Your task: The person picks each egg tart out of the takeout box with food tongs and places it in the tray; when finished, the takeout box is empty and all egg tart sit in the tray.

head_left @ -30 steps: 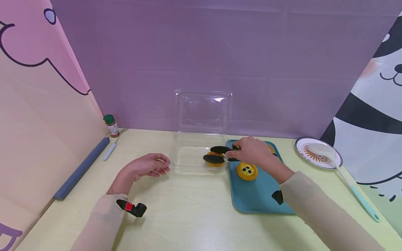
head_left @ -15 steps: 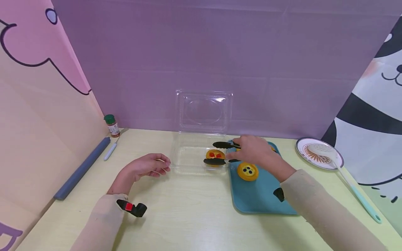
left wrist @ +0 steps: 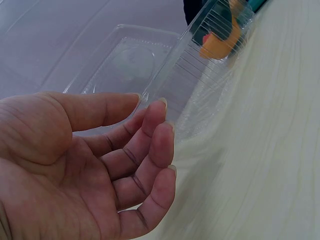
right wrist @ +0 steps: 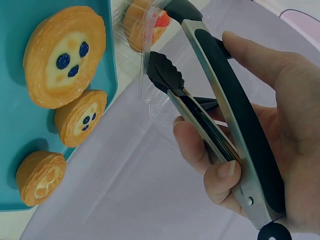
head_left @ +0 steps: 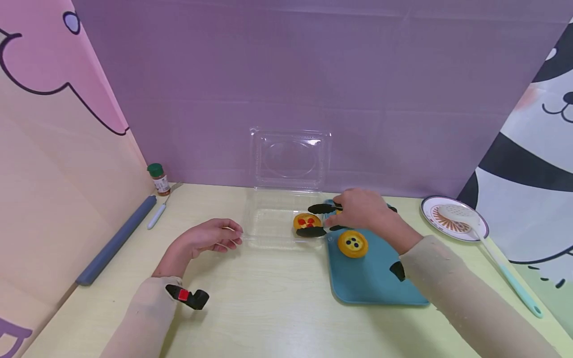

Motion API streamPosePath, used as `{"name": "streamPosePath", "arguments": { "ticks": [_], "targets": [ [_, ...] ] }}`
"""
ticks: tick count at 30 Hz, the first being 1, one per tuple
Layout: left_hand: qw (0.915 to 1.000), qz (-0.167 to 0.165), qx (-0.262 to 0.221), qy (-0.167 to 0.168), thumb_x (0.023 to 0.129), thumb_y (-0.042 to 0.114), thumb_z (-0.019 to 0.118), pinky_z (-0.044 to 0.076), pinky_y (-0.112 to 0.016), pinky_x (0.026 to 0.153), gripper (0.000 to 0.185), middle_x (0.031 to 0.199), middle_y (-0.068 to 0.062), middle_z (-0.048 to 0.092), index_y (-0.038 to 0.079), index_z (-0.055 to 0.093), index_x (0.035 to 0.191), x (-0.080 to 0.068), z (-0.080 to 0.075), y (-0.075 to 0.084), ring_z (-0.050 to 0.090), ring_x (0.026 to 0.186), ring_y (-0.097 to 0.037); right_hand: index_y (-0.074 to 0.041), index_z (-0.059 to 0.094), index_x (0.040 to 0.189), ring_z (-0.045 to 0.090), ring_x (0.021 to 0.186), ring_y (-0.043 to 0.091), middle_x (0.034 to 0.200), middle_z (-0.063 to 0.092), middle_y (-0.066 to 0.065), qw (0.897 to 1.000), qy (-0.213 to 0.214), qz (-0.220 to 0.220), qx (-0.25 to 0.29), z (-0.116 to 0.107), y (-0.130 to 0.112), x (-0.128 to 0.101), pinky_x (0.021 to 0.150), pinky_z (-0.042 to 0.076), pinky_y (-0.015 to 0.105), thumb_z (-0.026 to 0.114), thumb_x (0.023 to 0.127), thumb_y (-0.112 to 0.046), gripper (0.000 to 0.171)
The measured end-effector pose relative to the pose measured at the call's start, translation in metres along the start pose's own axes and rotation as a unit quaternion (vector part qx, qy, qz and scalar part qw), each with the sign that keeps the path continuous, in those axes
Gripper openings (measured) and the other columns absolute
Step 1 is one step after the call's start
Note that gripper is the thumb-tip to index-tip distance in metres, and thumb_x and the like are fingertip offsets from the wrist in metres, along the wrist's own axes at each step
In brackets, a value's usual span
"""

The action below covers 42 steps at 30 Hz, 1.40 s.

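My right hand grips black-and-silver tongs, whose tips stand apart near a tart with red topping. That tart sits in the right side of a clear plastic container, its lid upright at the back. With thumb and index fingertips, my left hand pinches the container's near-left rim; the other fingers are bent. On the teal tray lies a blueberry tart. The right wrist view also shows a smaller-looking blueberry tart and a pale-topped tart, mostly hidden by my hand in the head view.
A patterned plate at the right carries a slotted spatula with a mint handle. To the left are a dark blue roll, a light-handled utensil and a green-capped jar. A purple backdrop rises behind the table.
The tongs' tips have spread from around the red-topped tart and drawn back slightly right. The tart stays in the container, now more visible. My left hand keeps its place.
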State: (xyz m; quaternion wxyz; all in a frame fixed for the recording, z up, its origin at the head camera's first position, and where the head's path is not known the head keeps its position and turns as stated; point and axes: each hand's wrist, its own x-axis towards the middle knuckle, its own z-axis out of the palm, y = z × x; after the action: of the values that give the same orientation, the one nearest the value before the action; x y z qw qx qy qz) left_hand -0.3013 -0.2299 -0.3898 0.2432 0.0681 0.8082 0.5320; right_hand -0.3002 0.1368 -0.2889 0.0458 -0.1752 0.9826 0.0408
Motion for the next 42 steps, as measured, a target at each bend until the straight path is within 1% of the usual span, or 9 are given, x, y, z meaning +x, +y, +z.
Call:
{"name": "streamPosePath", "arguments": {
  "ticks": [5,9,13,16,19,26,31,37,42],
  "targets": [
    [1.0000,-0.001,0.000,-0.002,0.103,0.019,0.053,0.054,-0.032,0.084,0.037,0.107,-0.008,0.068,-0.005,0.050,0.131,0.000,0.000,-0.001,0.064,0.095,-0.020,-0.013,0.066,0.131,0.061,0.091,0.022,0.114,0.071,0.005,1.000,0.002,-0.003,-0.005,0.001,-0.005,0.001,0.072,0.054,0.036,0.069,0.086,-0.060,0.065],
    [1.0000,-0.002,0.000,0.000,0.103,0.019,0.053,0.054,-0.033,0.084,0.037,0.107,-0.008,0.068,-0.005,0.051,0.131,0.000,0.000,-0.001,0.064,0.094,-0.019,-0.014,0.068,0.128,0.060,0.087,0.020,0.107,0.071,0.003,1.000,0.003,0.002,-0.010,0.001,-0.008,0.003,0.068,0.052,0.033,0.069,0.086,-0.059,0.062],
    [1.0000,-0.001,0.000,0.003,0.102,0.018,0.053,0.054,-0.033,0.085,0.035,0.108,-0.009,0.068,-0.004,0.051,0.130,-0.001,0.000,0.000,0.064,0.095,-0.020,-0.015,0.071,0.122,0.057,0.080,0.019,0.093,0.067,0.001,1.000,0.003,0.003,-0.010,0.002,-0.010,0.004,0.062,0.047,0.029,0.069,0.086,-0.059,0.057],
    [1.0000,-0.001,0.001,0.002,0.102,0.018,0.053,0.054,-0.034,0.086,0.035,0.109,-0.010,0.068,-0.004,0.051,0.130,-0.002,0.000,0.000,0.064,0.095,-0.020,-0.015,0.071,0.121,0.057,0.078,0.018,0.090,0.066,-0.001,1.000,0.002,0.002,-0.009,0.004,-0.011,0.006,0.059,0.045,0.028,0.069,0.086,-0.060,0.056],
    [1.0000,-0.003,0.002,0.000,0.103,0.019,0.053,0.054,-0.034,0.086,0.036,0.109,-0.009,0.068,-0.004,0.051,0.130,-0.002,0.000,-0.001,0.064,0.096,-0.021,-0.015,0.071,0.122,0.057,0.078,0.018,0.092,0.067,0.000,1.000,-0.002,-0.001,-0.009,0.005,-0.011,0.007,0.057,0.045,0.027,0.068,0.087,-0.059,0.056],
    [1.0000,-0.005,-0.001,0.001,0.102,0.019,0.053,0.053,-0.033,0.085,0.035,0.109,-0.009,0.068,-0.003,0.051,0.130,-0.002,0.000,-0.002,0.064,0.095,-0.021,-0.020,0.066,0.133,0.058,0.082,0.018,0.114,0.072,0.002,1.000,0.014,0.001,-0.009,0.009,-0.009,0.005,0.055,0.045,0.026,0.067,0.088,-0.059,0.060],
    [1.0000,-0.004,0.001,0.001,0.103,0.019,0.053,0.054,-0.034,0.086,0.036,0.110,-0.010,0.068,-0.004,0.051,0.130,-0.001,0.000,-0.001,0.064,0.096,-0.021,-0.022,0.065,0.135,0.058,0.077,0.017,0.113,0.071,0.004,0.999,0.036,-0.007,-0.006,0.014,-0.004,0.002,0.049,0.043,0.027,0.066,0.089,-0.059,0.059],
    [1.0000,-0.002,0.002,0.000,0.103,0.019,0.053,0.054,-0.033,0.086,0.037,0.111,-0.011,0.068,-0.005,0.050,0.131,0.000,0.000,0.001,0.064,0.096,-0.021,-0.020,0.064,0.136,0.058,0.073,0.017,0.117,0.069,0.006,0.999,0.049,-0.004,0.013,0.017,0.002,-0.002,0.049,0.042,0.027,0.066,0.089,-0.059,0.061],
    [1.0000,-0.003,0.002,-0.001,0.103,0.019,0.053,0.053,-0.032,0.085,0.037,0.113,-0.013,0.068,-0.005,0.050,0.131,0.000,-0.001,0.000,0.064,0.095,-0.020,-0.019,0.064,0.136,0.051,0.062,0.017,0.109,0.070,0.005,0.997,0.070,-0.004,0.025,0.018,0.005,-0.006,0.047,0.036,0.027,0.067,0.088,-0.058,0.062]
  ]
}}
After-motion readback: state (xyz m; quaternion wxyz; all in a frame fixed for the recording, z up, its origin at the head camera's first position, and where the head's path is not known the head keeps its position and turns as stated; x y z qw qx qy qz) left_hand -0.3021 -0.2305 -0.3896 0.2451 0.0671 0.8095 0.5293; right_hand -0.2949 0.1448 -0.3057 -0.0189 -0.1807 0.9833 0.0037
